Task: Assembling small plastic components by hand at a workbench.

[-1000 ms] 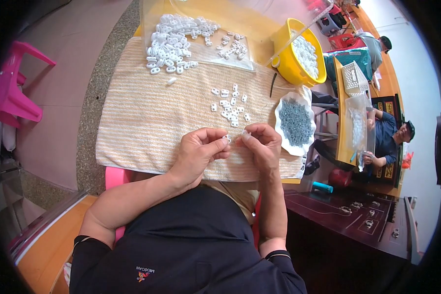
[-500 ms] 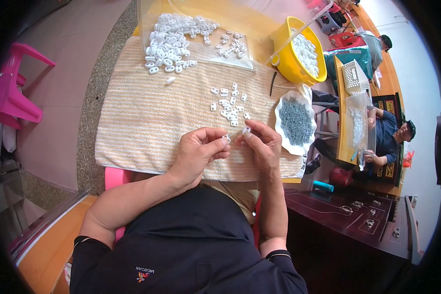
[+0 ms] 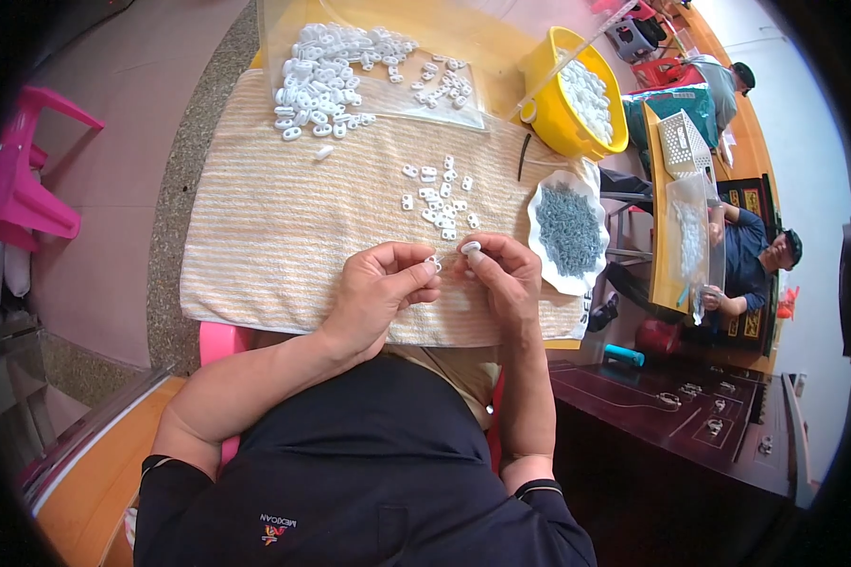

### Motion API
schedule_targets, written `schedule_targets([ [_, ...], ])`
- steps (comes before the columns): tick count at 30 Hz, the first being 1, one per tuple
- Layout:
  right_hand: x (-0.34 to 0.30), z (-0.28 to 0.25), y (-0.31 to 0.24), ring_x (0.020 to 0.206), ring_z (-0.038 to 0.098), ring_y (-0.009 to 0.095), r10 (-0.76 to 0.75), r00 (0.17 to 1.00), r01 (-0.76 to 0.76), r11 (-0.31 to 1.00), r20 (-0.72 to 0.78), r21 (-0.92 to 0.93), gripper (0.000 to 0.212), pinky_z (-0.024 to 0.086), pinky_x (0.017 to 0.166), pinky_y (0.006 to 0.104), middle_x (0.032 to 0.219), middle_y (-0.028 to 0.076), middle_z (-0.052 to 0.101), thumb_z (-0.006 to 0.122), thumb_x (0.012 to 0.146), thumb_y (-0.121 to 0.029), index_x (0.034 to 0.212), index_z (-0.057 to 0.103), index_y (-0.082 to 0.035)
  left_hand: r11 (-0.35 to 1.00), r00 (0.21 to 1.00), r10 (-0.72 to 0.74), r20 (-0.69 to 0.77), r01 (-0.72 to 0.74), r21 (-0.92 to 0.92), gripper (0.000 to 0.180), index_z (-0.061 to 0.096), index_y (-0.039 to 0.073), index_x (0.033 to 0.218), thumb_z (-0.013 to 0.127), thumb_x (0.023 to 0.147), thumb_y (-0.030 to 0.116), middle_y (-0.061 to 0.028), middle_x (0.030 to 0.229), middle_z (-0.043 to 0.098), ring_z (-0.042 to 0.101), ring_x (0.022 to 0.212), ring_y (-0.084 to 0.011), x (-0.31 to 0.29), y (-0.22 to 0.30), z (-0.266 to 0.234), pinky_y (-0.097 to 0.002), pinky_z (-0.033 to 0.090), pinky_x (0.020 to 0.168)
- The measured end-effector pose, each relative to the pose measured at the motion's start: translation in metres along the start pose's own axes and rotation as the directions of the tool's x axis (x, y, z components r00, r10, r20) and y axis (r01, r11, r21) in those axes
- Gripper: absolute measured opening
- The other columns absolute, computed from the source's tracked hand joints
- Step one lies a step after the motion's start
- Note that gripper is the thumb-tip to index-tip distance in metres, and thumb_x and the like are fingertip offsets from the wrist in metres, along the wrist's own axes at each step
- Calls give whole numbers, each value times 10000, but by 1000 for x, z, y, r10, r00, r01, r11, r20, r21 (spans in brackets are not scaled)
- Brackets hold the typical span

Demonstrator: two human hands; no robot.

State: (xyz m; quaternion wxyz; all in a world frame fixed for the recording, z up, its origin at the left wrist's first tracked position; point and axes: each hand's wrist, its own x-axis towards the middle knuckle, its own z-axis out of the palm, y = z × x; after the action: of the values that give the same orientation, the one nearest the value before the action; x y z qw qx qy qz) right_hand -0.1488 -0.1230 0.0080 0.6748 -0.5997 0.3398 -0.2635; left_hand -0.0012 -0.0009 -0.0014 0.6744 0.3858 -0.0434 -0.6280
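Over the front of the striped towel, my left hand (image 3: pixel 380 291) pinches a tiny pale looped piece (image 3: pixel 434 264) between thumb and forefinger. Close beside it, my right hand (image 3: pixel 509 282) grips a white oval plastic piece (image 3: pixel 471 248) at its fingertips. A small gap separates the two pieces. Just beyond my hands lies a loose group of small white two-holed pieces (image 3: pixel 445 206). To the right, a white wavy-edged dish (image 3: pixel 569 285) holds many small grey parts (image 3: pixel 567 231). What my curled lower fingers cover is hidden.
A larger heap of white oval pieces (image 3: pixel 321 80) lies at the far left by a clear plastic sheet (image 3: pixel 482 42). At the far right stands a yellow basin (image 3: pixel 539 90) of white pieces. A black strip (image 3: pixel 524 157) rests near it. Another person (image 3: pixel 749 255) sits at right.
The white oval piece in my right hand has turned and now shows its broad rounded side. My left hand keeps its pinch. The view has shifted slightly.
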Motion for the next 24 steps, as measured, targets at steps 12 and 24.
schedule_targets([
  [12, 0, 1, 5, 742, 634, 153, 35, 999, -34, 998, -29, 48, 263, 569, 723, 301, 897, 103, 638, 564, 919, -6, 1174, 576, 57, 1000, 1000, -7, 5, 7, 5, 183, 604, -6, 1054, 645, 886, 55, -68, 895, 647, 641, 791, -125, 0, 1, -1, -265, 554, 757],
  [24, -3, 1, 3, 777, 647, 140, 35, 999, -32, 997, 29, -76, 292, 544, 733, 259, 867, 92, 663, 591, 909, 0, 1197, 575, 51, 1000, 1000, -9, 10, 9, 8, 158, 613, -9, 1026, 643, 892, 68, -68, 903, 665, 640, 786, -109, 0, 1, 0, -250, 548, 744],
])
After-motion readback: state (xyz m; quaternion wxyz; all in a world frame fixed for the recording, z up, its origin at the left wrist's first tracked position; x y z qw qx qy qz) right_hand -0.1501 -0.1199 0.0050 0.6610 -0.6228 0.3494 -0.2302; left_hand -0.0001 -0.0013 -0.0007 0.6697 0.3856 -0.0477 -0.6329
